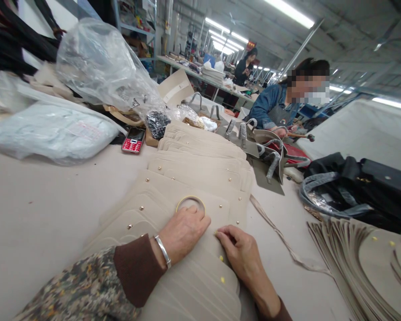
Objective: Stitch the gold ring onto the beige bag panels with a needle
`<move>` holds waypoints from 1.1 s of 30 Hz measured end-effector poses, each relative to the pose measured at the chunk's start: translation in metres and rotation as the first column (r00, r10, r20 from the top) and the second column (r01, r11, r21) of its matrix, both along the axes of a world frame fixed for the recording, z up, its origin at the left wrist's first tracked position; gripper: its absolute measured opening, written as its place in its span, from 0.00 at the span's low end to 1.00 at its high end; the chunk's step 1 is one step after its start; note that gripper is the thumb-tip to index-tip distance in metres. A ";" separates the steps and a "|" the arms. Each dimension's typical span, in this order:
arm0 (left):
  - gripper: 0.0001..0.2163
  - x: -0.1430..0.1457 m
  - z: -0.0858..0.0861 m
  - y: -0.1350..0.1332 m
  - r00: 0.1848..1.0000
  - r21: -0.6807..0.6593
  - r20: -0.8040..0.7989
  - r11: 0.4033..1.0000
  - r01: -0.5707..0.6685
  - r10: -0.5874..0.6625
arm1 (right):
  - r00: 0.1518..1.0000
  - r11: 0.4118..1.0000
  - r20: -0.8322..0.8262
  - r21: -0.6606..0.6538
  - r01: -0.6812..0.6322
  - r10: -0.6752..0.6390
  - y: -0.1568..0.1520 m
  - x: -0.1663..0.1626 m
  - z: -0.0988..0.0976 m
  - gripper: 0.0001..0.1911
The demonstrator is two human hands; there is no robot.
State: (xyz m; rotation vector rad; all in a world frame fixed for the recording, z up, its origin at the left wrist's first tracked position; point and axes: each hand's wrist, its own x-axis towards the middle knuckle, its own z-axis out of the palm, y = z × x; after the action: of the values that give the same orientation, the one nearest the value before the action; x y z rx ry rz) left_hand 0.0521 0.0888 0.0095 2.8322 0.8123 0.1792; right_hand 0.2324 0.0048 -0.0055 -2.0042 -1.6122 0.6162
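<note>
Currently, a person is leaning over a wide pale table with both hands resting on a long fanned row of beige panels. The row is running from the bottom centre of the frame up toward the middle, each panel overlapping the next and carrying small brass studs.

The left hand, wearing a silver bracelet below a brown cuff and patterned sleeve, is lying palm down on the panels. Its fingers are loosely curled and gripping nothing, with the fingertips touching the near edge of a thin yellowish ring that is lying flat on a panel at centre frame.

The right hand is sitting just beside the left, lower centre-right. Its fingers are bunched narrowly, with the tips pressing on the panel next to a small gold stud. I cannot tell whether anything is pinched between them.

A red phone is lying left of centre, beside a white packet and under a puffed clear plastic bag in the upper left. A thin strap is trailing across the table to the right of the hands. A second fan of panels is spreading at the lower right, with black bags above it. A co-worker in a denim jacket is working at upper right, near grey handled pieces.
</note>
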 end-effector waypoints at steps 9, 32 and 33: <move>0.07 0.000 -0.003 0.000 1.000 0.018 0.028 1.000 -0.014 0.014 | 0.997 0.997 0.079 -0.074 0.029 -0.024 0.011 -0.011 0.006 0.12; 0.15 -0.003 0.005 -0.024 0.910 -0.028 0.414 1.000 -0.004 0.015 | 0.934 0.734 0.014 0.614 -0.290 0.357 0.002 -0.009 0.017 0.08; 0.14 -0.002 0.005 -0.023 0.923 -0.030 0.385 0.999 0.022 -0.009 | 0.941 0.771 0.035 0.564 -0.296 0.336 0.004 -0.006 0.010 0.07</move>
State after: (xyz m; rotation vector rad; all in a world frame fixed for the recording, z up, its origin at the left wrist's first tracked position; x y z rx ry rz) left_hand 0.0503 0.0654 0.0146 2.6384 0.6940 0.6885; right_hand 0.2267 0.0086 0.0045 -1.2769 -1.8402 0.2621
